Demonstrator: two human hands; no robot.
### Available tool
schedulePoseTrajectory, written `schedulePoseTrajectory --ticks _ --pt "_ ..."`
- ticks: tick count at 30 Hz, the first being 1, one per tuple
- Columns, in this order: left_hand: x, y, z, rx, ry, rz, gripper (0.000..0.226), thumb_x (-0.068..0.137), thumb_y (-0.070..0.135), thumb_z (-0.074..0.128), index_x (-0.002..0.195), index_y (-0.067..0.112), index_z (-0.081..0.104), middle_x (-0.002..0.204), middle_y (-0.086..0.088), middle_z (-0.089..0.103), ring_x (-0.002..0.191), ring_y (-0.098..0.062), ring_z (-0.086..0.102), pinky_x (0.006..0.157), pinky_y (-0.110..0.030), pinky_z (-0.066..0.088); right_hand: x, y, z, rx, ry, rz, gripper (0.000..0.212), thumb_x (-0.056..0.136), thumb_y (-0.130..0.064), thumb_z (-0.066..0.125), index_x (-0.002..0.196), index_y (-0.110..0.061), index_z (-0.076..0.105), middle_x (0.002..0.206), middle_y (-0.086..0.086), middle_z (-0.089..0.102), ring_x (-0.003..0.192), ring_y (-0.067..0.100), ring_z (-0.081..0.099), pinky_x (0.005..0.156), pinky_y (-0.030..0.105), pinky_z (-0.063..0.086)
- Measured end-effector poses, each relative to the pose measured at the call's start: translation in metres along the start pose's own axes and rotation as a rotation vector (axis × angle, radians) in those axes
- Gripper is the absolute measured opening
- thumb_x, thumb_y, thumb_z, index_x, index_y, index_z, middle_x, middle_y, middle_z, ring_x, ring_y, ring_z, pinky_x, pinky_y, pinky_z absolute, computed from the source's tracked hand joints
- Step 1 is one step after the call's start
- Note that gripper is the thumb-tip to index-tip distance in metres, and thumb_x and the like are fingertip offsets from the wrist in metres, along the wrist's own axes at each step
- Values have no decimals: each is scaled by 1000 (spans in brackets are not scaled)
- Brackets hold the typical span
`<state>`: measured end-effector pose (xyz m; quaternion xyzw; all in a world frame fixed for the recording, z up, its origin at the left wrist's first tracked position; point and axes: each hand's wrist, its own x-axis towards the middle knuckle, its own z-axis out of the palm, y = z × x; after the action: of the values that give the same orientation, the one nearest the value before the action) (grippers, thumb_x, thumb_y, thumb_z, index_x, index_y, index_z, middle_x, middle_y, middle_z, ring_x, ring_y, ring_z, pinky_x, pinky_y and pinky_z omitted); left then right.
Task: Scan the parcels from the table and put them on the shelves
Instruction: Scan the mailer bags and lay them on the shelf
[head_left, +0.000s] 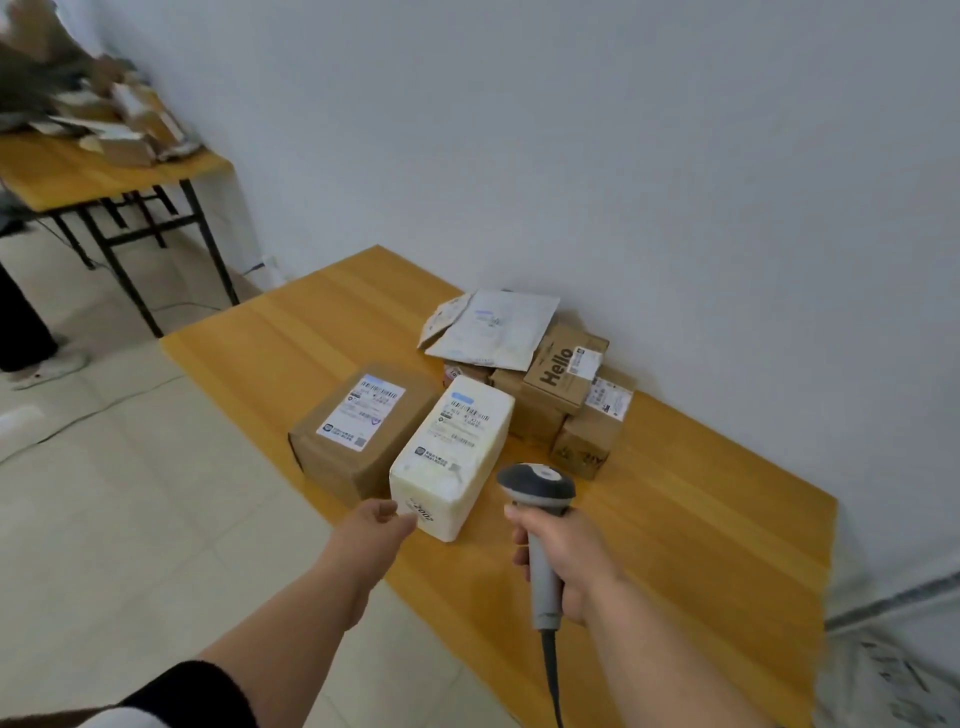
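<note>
A white foam parcel (451, 451) with a shipping label lies near the front edge of the wooden table (675, 519). My left hand (378, 525) touches its near lower corner; whether the fingers grip it is unclear. My right hand (563, 558) grips the grey handle of a barcode scanner (537, 491), whose head points at the white parcel. A brown cardboard parcel (358, 426) with a label lies just left of the white one. Behind them sit several small cartons, one marked "Hello" (563, 371), and a grey mailer bag (493, 327) on top.
A white wall runs behind the table. A second wooden table (104, 171) at the far left carries a heap of parcels. A person's leg and shoe (31, 358) stand at the left edge. The floor is tiled, with a cable across it.
</note>
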<state>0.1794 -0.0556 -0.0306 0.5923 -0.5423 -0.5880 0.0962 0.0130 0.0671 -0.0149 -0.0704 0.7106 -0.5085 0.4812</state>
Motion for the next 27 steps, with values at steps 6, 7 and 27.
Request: schedulePoseTrajectory --ticks 6,7,27 --pt "42 27 13 192 45 93 55 95 31 59 147 20 42 140 -2 50 110 -16 50 85 -31 44 48 -20 12 135 30 40 19 86 -21 76 95 -6 68 79 8 65 65 18 62 57 30 49" --pt "48 32 15 225 51 107 56 94 32 59 147 22 42 141 -2 49 112 -17 51 85 -32 46 54 -23 14 155 26 49 18 87 -21 75 96 -6 68 80 8 64 66 19 62 58 30 50" --pt "102 31 46 246 -294 -64 51 82 43 75 128 33 55 115 3 67 98 -19 68 80 -38 59 81 -15 13 210 179 151 19 87 -15 73 105 -9 72 88 9 78 84 32 75 83 50 60"
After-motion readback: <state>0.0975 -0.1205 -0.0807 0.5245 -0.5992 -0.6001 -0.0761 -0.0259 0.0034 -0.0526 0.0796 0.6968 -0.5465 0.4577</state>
